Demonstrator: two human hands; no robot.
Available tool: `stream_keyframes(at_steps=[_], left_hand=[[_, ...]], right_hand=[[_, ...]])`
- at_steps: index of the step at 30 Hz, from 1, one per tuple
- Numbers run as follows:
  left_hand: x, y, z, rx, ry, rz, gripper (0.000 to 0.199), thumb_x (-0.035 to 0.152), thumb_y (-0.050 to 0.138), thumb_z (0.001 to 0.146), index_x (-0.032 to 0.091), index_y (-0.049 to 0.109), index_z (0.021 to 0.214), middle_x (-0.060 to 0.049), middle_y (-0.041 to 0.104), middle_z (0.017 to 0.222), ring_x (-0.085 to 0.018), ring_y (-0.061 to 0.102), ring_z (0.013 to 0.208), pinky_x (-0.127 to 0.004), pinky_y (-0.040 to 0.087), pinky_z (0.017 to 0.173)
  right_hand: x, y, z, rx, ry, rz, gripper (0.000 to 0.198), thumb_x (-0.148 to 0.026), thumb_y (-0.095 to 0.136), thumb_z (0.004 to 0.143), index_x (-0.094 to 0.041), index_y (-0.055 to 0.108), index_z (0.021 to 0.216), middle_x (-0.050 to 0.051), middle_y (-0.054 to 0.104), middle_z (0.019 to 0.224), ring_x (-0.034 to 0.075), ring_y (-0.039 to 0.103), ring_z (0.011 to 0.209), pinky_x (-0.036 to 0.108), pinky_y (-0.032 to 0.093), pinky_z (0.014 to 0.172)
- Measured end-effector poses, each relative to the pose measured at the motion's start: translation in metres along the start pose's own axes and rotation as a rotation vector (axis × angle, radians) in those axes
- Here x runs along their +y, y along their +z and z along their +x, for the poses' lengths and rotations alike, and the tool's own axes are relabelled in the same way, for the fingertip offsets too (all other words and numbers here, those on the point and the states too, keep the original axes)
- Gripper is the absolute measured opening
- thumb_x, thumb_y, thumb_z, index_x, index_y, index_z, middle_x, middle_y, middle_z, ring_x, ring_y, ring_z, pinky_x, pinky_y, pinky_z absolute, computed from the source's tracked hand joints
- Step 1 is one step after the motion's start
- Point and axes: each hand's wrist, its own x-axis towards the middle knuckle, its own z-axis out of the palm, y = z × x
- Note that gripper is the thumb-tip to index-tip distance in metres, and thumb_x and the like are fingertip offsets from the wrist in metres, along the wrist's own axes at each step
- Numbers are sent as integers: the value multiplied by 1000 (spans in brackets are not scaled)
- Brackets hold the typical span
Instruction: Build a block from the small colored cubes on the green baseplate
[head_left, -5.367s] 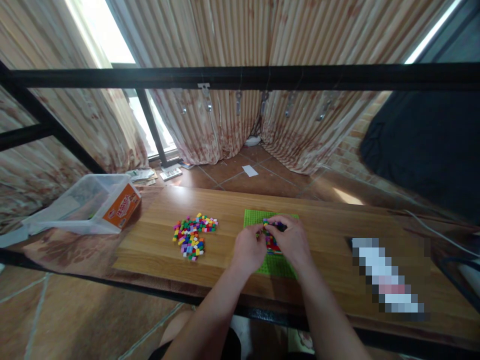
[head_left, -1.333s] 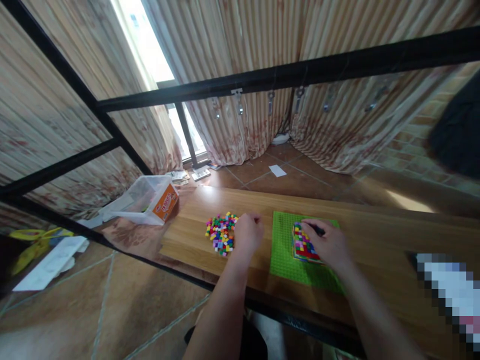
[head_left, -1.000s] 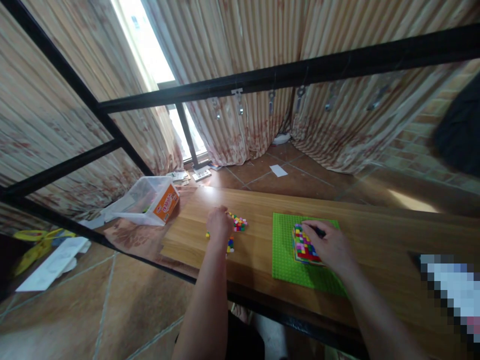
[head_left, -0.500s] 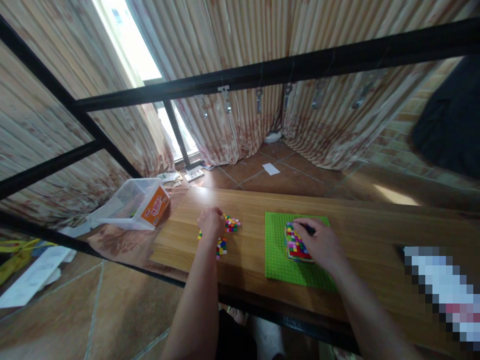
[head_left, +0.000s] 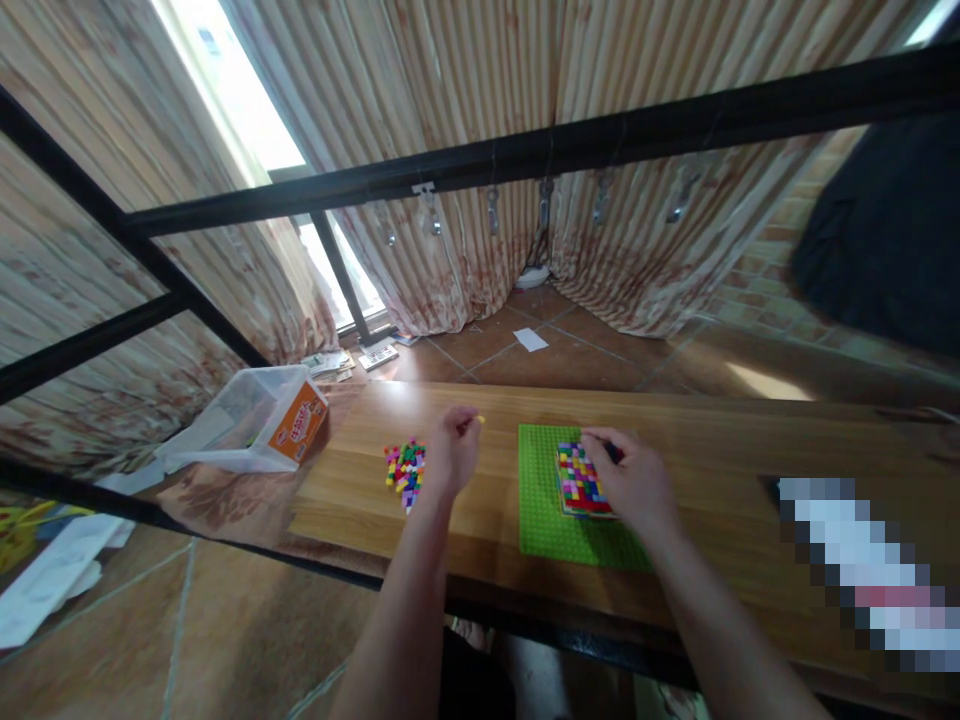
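A small yellow toy brick [head_left: 481, 419] sticks out from the pinched fingertips of my left hand [head_left: 454, 452], raised over the wooden tabletop. Left of that wrist lies a loose pile of coloured toy bricks [head_left: 406, 468], partly covered by the forearm. My right hand [head_left: 636, 482] curls around the right side of a multicoloured block of toy bricks [head_left: 577, 480], its fingertips at the far edge; whether it also pinches a single brick is hidden. That block stands on a green studded baseplate [head_left: 538, 520], whose right part is behind the hand.
A clear plastic box [head_left: 259, 458] with an orange label lies beyond the left end of the wooden table [head_left: 495, 520]. On the right side of the tabletop is a pixelated flat object [head_left: 862, 560]. A black metal bar [head_left: 465, 170] with hanging clips crosses above.
My left hand has lifted off the brick pile and moved right, now with a yellow brick at its fingertips. My right hand stays on the brick block. The whole view has shifted slightly.
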Motion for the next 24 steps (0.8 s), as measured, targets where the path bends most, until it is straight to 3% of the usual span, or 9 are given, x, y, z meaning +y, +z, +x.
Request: stream_keyframes(at_steps=[4,9,18,24], left_hand=[[23,35,-35,-210,3,-396,15,19,60,79,15,73,85,-3,70,79,-13,60,73,-23,46,70],[39,50,-54,-383,-103,-649,16,26,66,76,14,74,80,1,63,65,-9,49,60,-22,38,61],[44,54,-53,-458,-225,-714,26,38,74,67,13,69,71,4,53,54,-7,42,52,-21,30,52],[44,58,-52,-483,-224,-697,27,40,71,70,13,68,70,1,59,60,-7,44,53,-21,32,52]], right_hand=[[-5,-5,-3,102,-90,60,25,-41,56,87,-24,73,91,9,73,100,26,65,98,43,47,92],[-16,-9,-10,-2,-189,188,18,-35,60,87,-26,72,96,6,71,102,23,64,98,41,48,92],[-21,-15,-13,-152,-258,230,11,-30,64,87,-26,73,90,4,71,96,20,65,93,37,51,86],[-15,-18,-10,-195,-239,180,15,-36,62,88,-26,74,89,4,71,93,21,65,91,37,51,83]])
